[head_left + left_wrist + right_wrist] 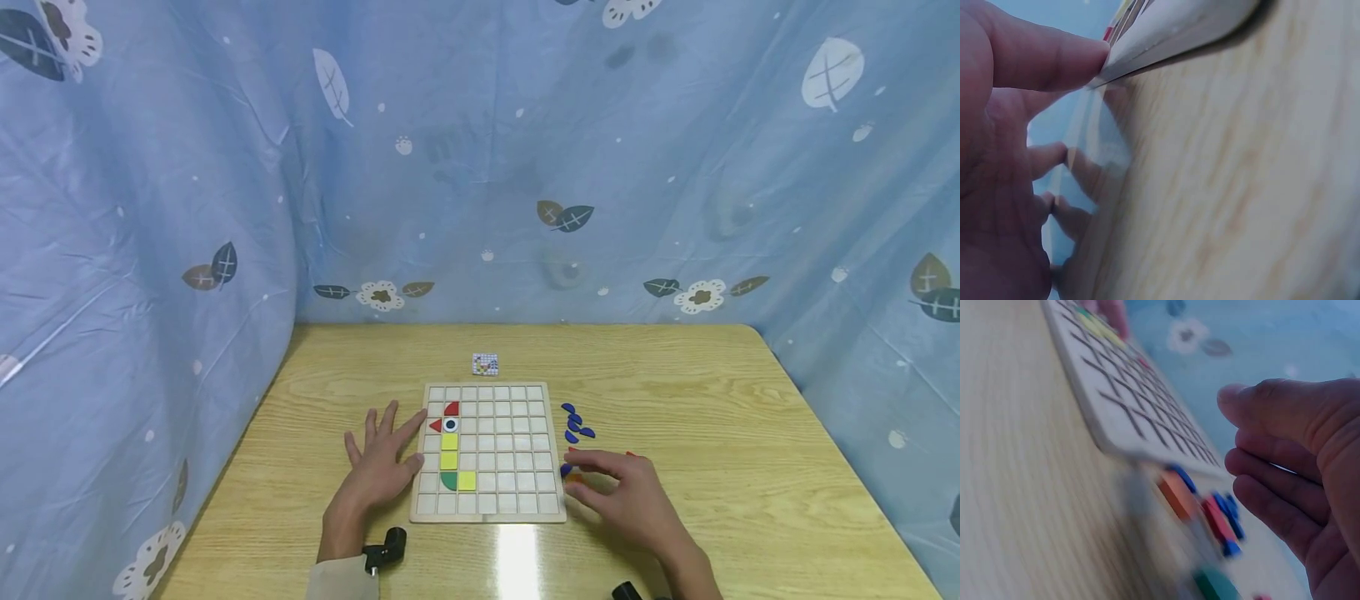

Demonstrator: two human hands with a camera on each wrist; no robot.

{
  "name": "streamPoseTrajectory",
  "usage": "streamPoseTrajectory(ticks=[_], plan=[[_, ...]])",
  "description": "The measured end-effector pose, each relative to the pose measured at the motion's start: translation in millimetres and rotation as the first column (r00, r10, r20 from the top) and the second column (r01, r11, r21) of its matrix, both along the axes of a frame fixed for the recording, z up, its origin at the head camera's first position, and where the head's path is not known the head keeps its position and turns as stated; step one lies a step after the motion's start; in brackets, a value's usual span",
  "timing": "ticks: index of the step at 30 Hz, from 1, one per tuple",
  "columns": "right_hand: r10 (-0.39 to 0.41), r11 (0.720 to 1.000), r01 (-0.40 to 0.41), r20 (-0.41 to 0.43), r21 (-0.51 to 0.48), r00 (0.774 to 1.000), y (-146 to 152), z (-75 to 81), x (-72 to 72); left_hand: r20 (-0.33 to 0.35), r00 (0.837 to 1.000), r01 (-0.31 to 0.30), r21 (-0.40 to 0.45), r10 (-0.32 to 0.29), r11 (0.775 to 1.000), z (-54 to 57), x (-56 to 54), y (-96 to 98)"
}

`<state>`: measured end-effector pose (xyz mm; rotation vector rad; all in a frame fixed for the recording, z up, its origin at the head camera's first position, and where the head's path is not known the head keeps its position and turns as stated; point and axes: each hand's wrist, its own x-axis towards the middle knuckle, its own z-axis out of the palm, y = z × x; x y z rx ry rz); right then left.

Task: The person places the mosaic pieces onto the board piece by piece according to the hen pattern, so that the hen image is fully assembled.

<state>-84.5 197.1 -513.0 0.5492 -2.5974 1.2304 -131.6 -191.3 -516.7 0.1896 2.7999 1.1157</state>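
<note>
A wooden grid board lies on the table with coloured pieces in its left columns. Among them are a red quarter-circle, a red triangle, an eye tile, yellow squares and a green quarter-circle. Spread fingers of my left hand rest at the board's left edge, the thumb touching its side in the left wrist view. My right hand hovers beside the right edge, thumb and fingers apart, nothing between them. Below it are an orange piece, a red piece and a green piece, blurred.
Several blue pieces lie scattered right of the board. A small picture card sits beyond its far edge. Blue patterned curtain hangs behind and at both sides of the wooden table.
</note>
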Motion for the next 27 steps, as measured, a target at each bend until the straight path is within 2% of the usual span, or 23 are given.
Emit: streamPoseTrajectory(ticks=[3, 7, 9, 12, 19, 23, 27], plan=[[-0.041, 0.999, 0.041, -0.009, -0.016, 0.999, 17, 2.6, 5.2, -0.004, 1.000, -0.002, -0.010, 0.002, 1.000, -4.7, -1.0, -1.0], [-0.132, 0.991, 0.132, -0.005, 0.020, 0.991, 35, 5.7, 13.2, -0.021, 1.000, -0.006, -0.011, 0.006, 1.000, -11.2, -2.2, -2.1], [-0.176, 0.984, 0.175, 0.008, 0.042, 0.984, 42, 6.5, 17.9, -0.008, 1.000, -0.008, -0.016, 0.008, 1.000, -9.8, -2.1, -1.8], [-0.224, 0.973, 0.222, 0.023, 0.067, 0.974, 50, 6.7, 24.5, -0.022, 1.000, -0.006, -0.007, 0.006, 1.000, -9.3, -2.3, -1.7], [-0.268, 0.961, 0.265, 0.028, 0.076, 0.963, 61, 1.5, 34.6, 0.038, 0.999, -0.005, -0.036, 0.006, 0.999, 2.4, -0.1, 0.1], [-0.278, 0.958, 0.272, 0.070, 0.088, 0.958, 62, -1.6, 38.1, 0.044, 0.999, -0.006, -0.031, 0.008, 0.999, 3.1, 0.5, 0.2], [-0.249, 0.967, 0.241, 0.106, 0.083, 0.963, 59, -3.9, 39.0, 0.045, 0.999, -0.003, -0.030, 0.005, 1.000, 2.0, 0.4, 0.1]])
